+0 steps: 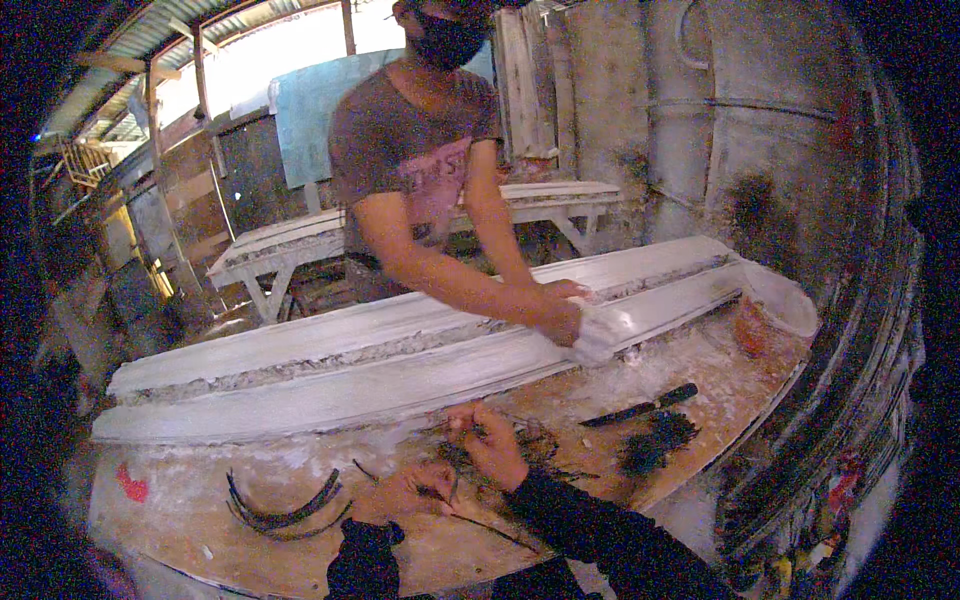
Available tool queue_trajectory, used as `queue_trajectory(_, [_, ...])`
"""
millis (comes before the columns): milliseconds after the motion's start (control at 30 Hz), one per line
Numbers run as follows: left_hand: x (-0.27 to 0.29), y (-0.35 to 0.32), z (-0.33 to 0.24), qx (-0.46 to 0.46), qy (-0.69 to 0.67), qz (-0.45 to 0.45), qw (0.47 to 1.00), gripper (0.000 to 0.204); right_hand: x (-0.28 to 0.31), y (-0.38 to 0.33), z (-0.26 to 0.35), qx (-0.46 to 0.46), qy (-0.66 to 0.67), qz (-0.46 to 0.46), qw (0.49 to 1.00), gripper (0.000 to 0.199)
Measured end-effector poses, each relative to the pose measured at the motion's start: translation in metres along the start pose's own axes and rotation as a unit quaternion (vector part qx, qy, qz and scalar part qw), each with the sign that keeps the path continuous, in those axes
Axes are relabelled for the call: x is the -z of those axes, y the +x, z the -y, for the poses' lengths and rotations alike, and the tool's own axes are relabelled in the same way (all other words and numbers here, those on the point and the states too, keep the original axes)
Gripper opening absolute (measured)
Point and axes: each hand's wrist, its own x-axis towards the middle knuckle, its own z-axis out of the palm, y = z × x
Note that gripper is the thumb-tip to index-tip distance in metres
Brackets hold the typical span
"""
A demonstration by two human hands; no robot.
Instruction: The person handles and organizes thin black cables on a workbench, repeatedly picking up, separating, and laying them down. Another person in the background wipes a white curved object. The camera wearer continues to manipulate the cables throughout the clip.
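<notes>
Fibre strands (pixel 520 445) are pinched and teased apart by left hand (pixel 410 490) and right hand (pixel 490 440) beside the white moulding (pixel 330 375); a separated tuft is needed next

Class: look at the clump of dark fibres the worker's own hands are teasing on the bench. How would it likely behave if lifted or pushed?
The fibre clump looks loose and wiry between the left hand and right hand, so it would probably flop and shed strands. It seems light for its bulk. On the dusty table, a push would likely drag it, not roll it.
</notes>
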Motion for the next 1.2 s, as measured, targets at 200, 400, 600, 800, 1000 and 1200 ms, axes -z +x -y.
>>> queue_trajectory(200, [0.017, -0.017, 0.011, 0.075, -0.169, -0.310, 0.933, 0.010, 0.002, 0.004, 0.004, -0.135, 0.107, -0.018, 0.985, 0.015])
queue_trajectory(400, [0.031, -0.014, 0.011, 0.101, 0.063, -0.514, 0.850, 0.012, -0.002, -0.004, -0.004, -0.061, 0.135, 0.121, 0.982, 0.014])
queue_trajectory(600, [0.037, -0.020, 0.012, 0.073, -0.076, -0.625, 0.773, 0.012, -0.009, -0.005, 0.005, 0.035, 0.142, 0.338, 0.930, 0.015])
queue_trajectory(800, [0.033, -0.010, 0.021, 0.091, 0.112, -0.570, 0.809, 0.009, -0.007, -0.006, 0.015, 0.033, 0.149, 0.349, 0.925, 0.013])
queue_trajectory(1000, [0.016, 0.000, 0.019, 0.121, 0.249, -0.530, 0.802, 0.006, -0.002, -0.004, 0.013, 0.025, 0.053, 0.331, 0.942, 0.008])
queue_trajectory(1200, [0.010, 0.001, 0.019, 0.171, 0.020, -0.449, 0.877, 0.007, 0.002, 0.005, 0.004, -0.096, 0.029, 0.113, 0.988, 0.010])
